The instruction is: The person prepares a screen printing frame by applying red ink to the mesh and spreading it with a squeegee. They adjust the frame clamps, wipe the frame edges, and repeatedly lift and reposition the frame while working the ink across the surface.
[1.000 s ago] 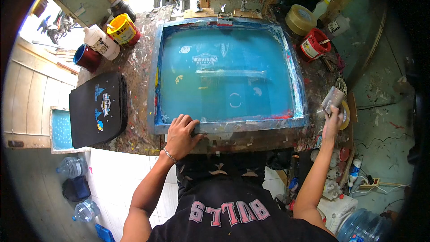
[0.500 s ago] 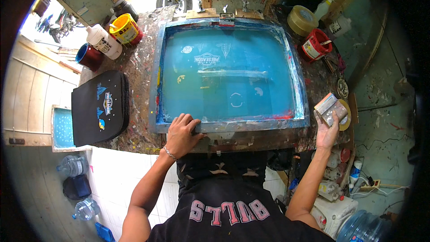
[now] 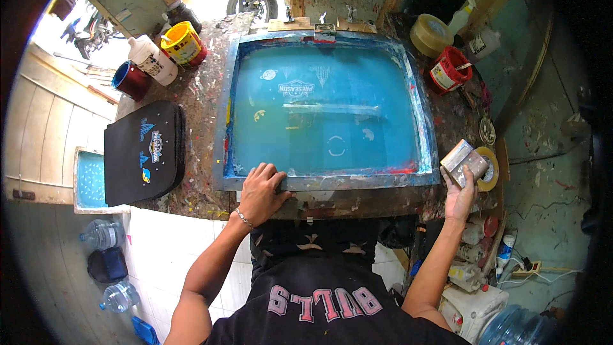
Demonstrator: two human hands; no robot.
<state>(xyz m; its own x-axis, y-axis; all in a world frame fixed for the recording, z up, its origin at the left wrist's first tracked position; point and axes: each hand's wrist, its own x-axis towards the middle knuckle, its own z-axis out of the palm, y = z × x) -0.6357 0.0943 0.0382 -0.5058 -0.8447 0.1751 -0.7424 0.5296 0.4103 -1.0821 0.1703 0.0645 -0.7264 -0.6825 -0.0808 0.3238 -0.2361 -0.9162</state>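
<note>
A large printing screen with turquoise mesh and a paint-stained metal frame lies flat on the worktable. My left hand rests palm down on the frame's near edge, left of centre. At the table's right edge my right hand holds a small paint-crusted grey block, lifted just beyond the frame's near right corner. A roll of yellow tape lies right behind the block.
A stack of black printed fabric lies left of the screen. Paint pots stand at the back left: yellow, dark blue, plus a white bottle. A red tub and a tape roll sit back right. Water bottles stand on the floor.
My right hand has lifted the grey block from the table's right edge and brought it in toward the frame's near right corner. My left hand has stayed on the frame.
</note>
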